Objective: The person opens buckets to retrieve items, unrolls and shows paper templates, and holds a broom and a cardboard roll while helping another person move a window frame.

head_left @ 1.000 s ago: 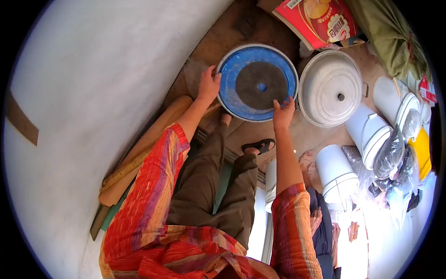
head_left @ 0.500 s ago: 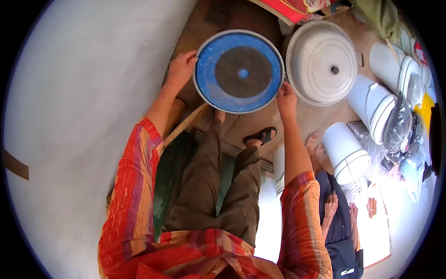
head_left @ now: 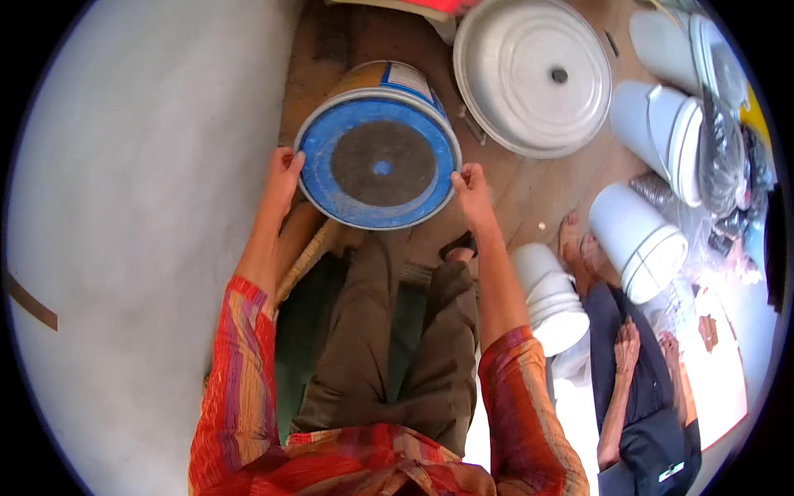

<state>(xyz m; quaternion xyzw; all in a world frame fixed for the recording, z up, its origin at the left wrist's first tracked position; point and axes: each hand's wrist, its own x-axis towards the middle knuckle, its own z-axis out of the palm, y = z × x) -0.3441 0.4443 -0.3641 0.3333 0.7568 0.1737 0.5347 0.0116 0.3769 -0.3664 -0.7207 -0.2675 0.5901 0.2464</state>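
Note:
A round blue lid (head_left: 318, 194) with a large dark circle in its middle faces up at me. The side of an orange and blue bucket (head_left: 405, 78) shows beyond the lid's far edge. My left hand (head_left: 284, 169) is closed on the lid's left rim, thumb against the edge. On the opposite side my right hand (head_left: 473, 194) pinches the right rim. The lid appears to sit over the bucket; the bucket's base is hidden, so I cannot tell what it rests on.
A large silver lid (head_left: 529, 91) with a black knob lies on the brown floor. White buckets (head_left: 649, 132) and dark plastic bags (head_left: 718, 165) line the right side. Another person's hand (head_left: 628, 343) rests on dark trousers at right. A pale wall stands at left.
Both hands and the blue lid have come nearer to me and left in view. The bucket's coloured side now shows beyond the lid. My head view has shifted.

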